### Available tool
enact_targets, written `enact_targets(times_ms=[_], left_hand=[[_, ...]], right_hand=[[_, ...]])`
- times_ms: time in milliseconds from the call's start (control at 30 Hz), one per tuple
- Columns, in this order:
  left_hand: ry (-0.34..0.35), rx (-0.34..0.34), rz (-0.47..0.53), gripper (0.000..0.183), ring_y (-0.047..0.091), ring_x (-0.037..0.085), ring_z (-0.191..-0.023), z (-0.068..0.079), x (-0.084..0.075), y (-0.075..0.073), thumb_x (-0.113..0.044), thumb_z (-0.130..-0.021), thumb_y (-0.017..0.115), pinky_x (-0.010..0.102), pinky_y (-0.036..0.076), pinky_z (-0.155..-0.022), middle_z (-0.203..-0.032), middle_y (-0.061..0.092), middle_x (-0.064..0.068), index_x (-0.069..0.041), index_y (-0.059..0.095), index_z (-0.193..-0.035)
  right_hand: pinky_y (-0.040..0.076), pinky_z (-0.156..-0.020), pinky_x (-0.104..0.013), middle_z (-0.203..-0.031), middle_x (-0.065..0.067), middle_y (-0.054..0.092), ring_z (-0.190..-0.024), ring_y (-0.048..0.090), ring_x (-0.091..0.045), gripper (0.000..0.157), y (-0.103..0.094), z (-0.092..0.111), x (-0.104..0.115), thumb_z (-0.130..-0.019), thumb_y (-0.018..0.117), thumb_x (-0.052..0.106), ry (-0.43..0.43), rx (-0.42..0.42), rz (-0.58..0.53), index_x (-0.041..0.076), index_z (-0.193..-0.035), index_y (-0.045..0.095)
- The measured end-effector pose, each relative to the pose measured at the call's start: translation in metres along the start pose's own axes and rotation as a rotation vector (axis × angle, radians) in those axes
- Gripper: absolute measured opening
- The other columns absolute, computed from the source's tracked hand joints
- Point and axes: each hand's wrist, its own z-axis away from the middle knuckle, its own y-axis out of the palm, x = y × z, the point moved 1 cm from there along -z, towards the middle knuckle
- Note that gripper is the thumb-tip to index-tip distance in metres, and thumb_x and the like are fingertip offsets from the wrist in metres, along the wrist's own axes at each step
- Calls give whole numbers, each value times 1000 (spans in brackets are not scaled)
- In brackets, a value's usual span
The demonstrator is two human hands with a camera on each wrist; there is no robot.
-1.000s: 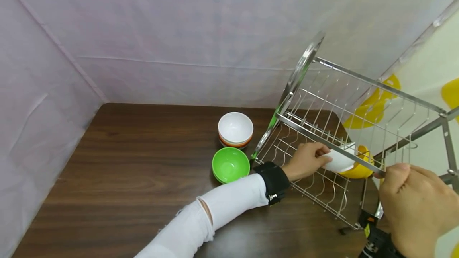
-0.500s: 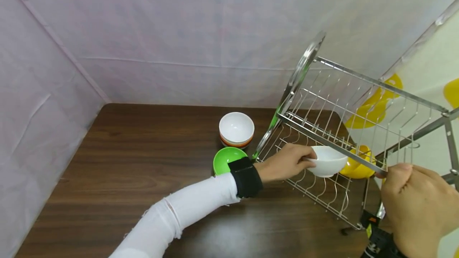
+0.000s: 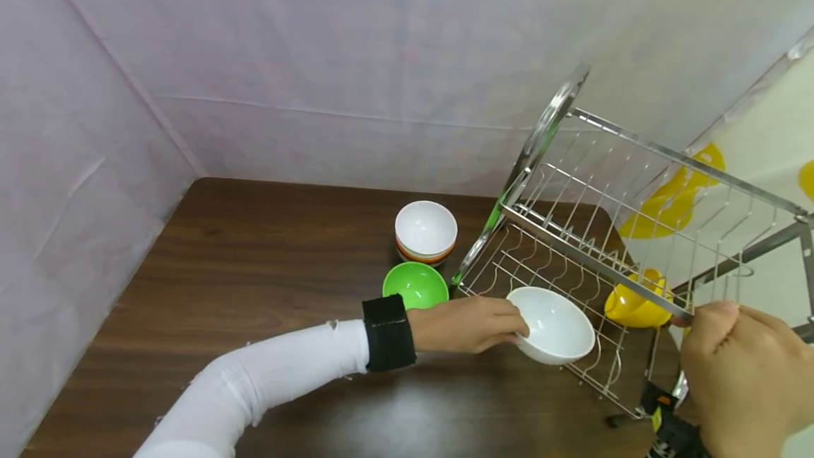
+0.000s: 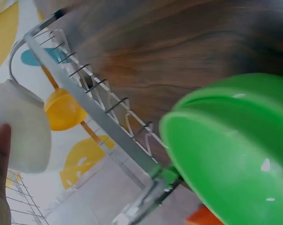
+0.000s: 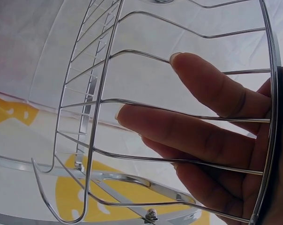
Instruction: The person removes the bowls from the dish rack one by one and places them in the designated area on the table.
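My left hand [image 3: 467, 324] pinches the left rim of a white bowl [image 3: 556, 331], which is tilted in front of the two-tier metal dish rack [image 3: 591, 259]. In the left wrist view, a finger [image 4: 3, 150] lies against the outside of the white bowl [image 4: 26, 126]. My right hand [image 3: 747, 366] grips the front bar of the rack's upper shelf at its right end. From the right wrist, its fingers [image 5: 179, 129] reach beneath the shelf wires. A yellow bowl [image 3: 639, 306] sits at the right of the lower shelf, partly hidden by the bar.
Left of the rack, green bowls [image 4: 226, 164] are nested on the brown table [image 3: 267, 260]. Behind them stands a stack with a white bowl [image 3: 426, 228] on top and an orange rim below. Fabric walls [image 3: 331, 69] border the table.
My left hand has drawn the white bowl out from the lower shelf, leftward and toward me. The right hand keeps its grip on the rack.
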Motion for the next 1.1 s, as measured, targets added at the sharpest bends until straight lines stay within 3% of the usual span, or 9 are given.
enact_targets(times_ms=[300,533,667,833,1100], left_hand=[[65,-67,-187,11,57,9,-97,60,-6,-21,-8,-93,61,12,40,-92,-101,60,-1,-7,63,-104],[49,-134,-221,9,57,11,-96,105,-1,-45,-6,-94,59,15,45,-89,-100,58,1,-5,61,-103],[15,-126,-259,18,57,13,-98,128,4,-53,4,-89,61,17,46,-89,-101,59,2,-4,60,-105],[8,-82,-300,37,57,15,-96,146,14,-52,14,-74,69,20,48,-86,-102,59,3,-3,60,-106],[-46,-67,-287,36,57,13,-92,158,23,-42,15,-73,69,20,49,-82,-96,60,1,-5,62,-102]], right_hand=[[35,-69,-60,-84,-27,66,-76,58,-49,55,1,1,0,-95,31,21,34,2,-2,-9,-61,62],[32,-52,-52,-77,-28,65,-70,60,-47,56,1,0,-2,-96,31,18,-87,-56,-7,-9,-59,62],[27,-44,-48,-76,-27,65,-72,60,-47,55,2,0,-1,-95,33,18,-68,-79,-10,-10,-57,60],[28,-45,-50,-76,-27,65,-73,60,-47,55,1,-1,-1,-95,32,19,-65,-69,-4,-10,-56,58],[31,-57,-55,-76,-28,64,-68,57,-48,56,0,-2,-1,-96,30,19,-77,-55,-3,-10,-57,58]])
